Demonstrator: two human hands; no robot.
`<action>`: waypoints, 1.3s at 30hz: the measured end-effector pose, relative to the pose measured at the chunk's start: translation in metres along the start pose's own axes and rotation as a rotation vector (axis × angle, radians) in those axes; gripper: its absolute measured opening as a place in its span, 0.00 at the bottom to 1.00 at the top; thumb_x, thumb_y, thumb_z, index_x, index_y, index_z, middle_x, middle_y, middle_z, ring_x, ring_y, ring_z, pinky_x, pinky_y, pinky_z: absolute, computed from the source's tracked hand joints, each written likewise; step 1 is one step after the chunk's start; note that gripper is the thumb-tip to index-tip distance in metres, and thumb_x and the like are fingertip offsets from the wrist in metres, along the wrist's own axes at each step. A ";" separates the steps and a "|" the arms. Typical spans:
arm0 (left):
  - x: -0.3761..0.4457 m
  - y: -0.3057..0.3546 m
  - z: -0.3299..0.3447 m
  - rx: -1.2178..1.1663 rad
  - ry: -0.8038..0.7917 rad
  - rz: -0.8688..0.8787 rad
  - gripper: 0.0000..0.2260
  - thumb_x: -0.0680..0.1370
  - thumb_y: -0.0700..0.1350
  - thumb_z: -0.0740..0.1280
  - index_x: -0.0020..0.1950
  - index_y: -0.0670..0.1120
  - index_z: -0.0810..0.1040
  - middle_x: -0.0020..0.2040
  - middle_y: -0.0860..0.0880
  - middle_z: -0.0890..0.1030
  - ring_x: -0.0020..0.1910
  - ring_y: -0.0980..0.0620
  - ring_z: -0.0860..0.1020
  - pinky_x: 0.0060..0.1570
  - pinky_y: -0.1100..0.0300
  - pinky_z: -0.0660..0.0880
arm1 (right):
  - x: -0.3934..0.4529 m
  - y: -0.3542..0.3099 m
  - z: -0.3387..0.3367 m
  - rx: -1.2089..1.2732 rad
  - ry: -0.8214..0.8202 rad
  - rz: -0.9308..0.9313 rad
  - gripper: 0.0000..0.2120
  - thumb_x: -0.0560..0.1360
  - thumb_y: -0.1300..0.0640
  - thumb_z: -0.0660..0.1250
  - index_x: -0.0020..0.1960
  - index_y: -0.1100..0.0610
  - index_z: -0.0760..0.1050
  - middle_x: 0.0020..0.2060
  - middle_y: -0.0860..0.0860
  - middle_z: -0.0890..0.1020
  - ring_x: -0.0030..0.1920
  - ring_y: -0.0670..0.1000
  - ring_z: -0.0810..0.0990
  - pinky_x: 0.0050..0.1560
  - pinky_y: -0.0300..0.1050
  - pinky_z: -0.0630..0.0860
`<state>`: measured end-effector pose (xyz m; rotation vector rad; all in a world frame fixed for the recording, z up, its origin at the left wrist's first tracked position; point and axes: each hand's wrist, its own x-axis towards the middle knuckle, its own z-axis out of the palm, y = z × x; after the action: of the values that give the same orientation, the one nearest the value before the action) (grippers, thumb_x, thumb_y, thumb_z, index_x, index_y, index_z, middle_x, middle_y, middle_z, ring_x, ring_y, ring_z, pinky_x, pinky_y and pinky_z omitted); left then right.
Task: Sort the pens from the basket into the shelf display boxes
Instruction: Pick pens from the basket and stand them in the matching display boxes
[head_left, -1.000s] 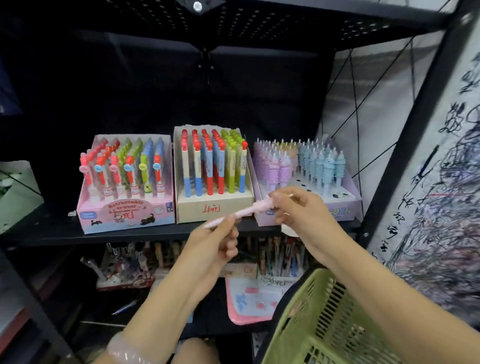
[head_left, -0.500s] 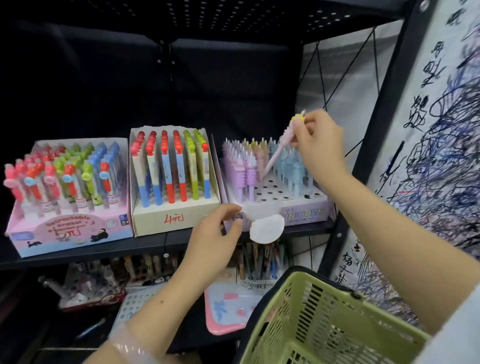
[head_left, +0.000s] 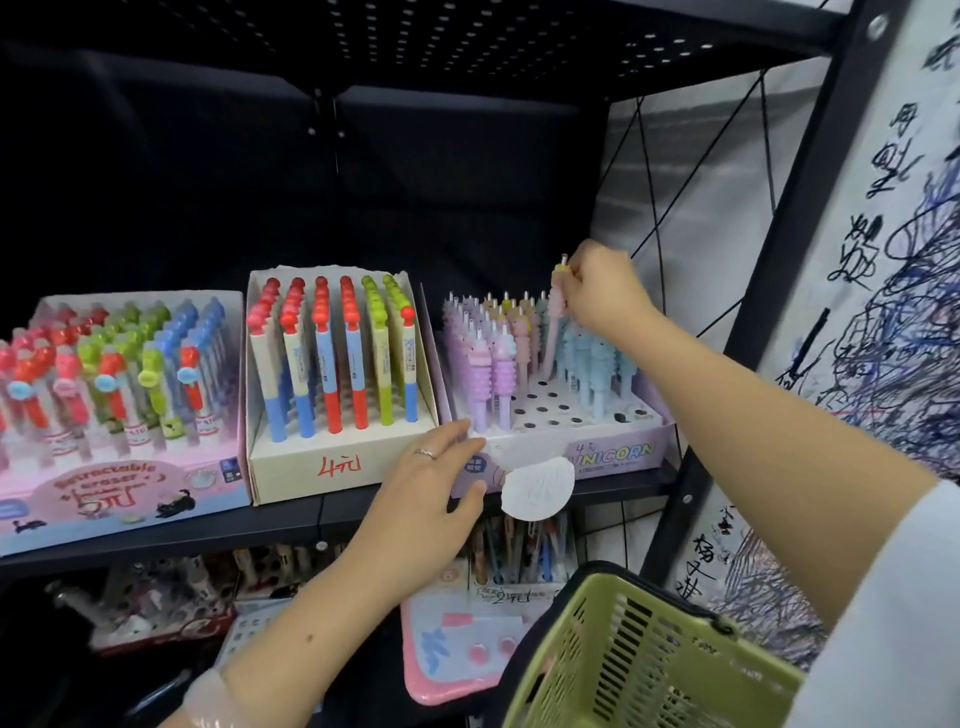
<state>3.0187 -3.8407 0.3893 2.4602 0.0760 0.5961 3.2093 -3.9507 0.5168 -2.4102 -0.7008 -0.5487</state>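
Item: pale pink ridged unicorn pen with a yellow cap end (head_left: 555, 317). Held by the right hand (head_left: 602, 296), whose fingers (head_left: 575, 280) are pinched together on the pen's upper end, just below the yellow cap.

Position: the pen stands over the lilac cardboard "UNICORN" display box with a perforated white top (head_left: 618, 454), at the right end of the black metal shelf (head_left: 291, 525). It sits among the standing rows, with lilac pens at its 9 o'clock and pale blue pens at its 3 o'clock.

Axis: long axis near upright, the top leaning slightly toward 1 o'clock and the tip pointing to 7 o'clock, down at the holes. Whether the tip has entered a hole cannot be told; the neighbouring pens hide it.

Key relation: the free holes lie at 6 o'clock from the pinching fingers, so the coming move is judged a straight push down along the pen's own axis.

Other hand: the left hand (head_left: 426, 499) rests on the box's front left corner, fingers straight and slightly apart, thumb on the front face, apparently steadying it. It is well apart from the pen; the right hand is the nearer.

Source: green slotted plastic basket (head_left: 639, 670), at 5 o'clock from the box, hanging by the right arm.
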 end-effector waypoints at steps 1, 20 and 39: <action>-0.001 -0.001 0.001 -0.005 0.005 0.002 0.20 0.80 0.47 0.60 0.72 0.52 0.64 0.74 0.58 0.58 0.71 0.61 0.55 0.62 0.75 0.46 | 0.001 0.001 -0.001 0.019 -0.010 0.009 0.07 0.80 0.59 0.59 0.47 0.63 0.68 0.43 0.60 0.76 0.38 0.55 0.74 0.35 0.44 0.69; -0.001 -0.006 0.008 -0.112 -0.001 0.003 0.18 0.80 0.45 0.60 0.70 0.52 0.67 0.65 0.66 0.57 0.63 0.71 0.54 0.50 0.89 0.43 | 0.009 0.008 0.008 -0.195 -0.058 -0.040 0.12 0.77 0.53 0.62 0.50 0.63 0.76 0.48 0.60 0.80 0.52 0.60 0.76 0.43 0.47 0.71; -0.003 -0.004 0.007 -0.102 -0.054 -0.003 0.22 0.80 0.47 0.59 0.74 0.54 0.60 0.69 0.67 0.52 0.66 0.71 0.49 0.62 0.76 0.45 | 0.016 0.008 0.010 -0.594 -0.432 -0.093 0.07 0.78 0.52 0.58 0.53 0.50 0.72 0.58 0.55 0.73 0.61 0.58 0.70 0.64 0.57 0.62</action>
<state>3.0192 -3.8423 0.3807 2.3750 0.0269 0.5189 3.2292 -3.9445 0.5141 -3.1169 -0.9325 -0.2939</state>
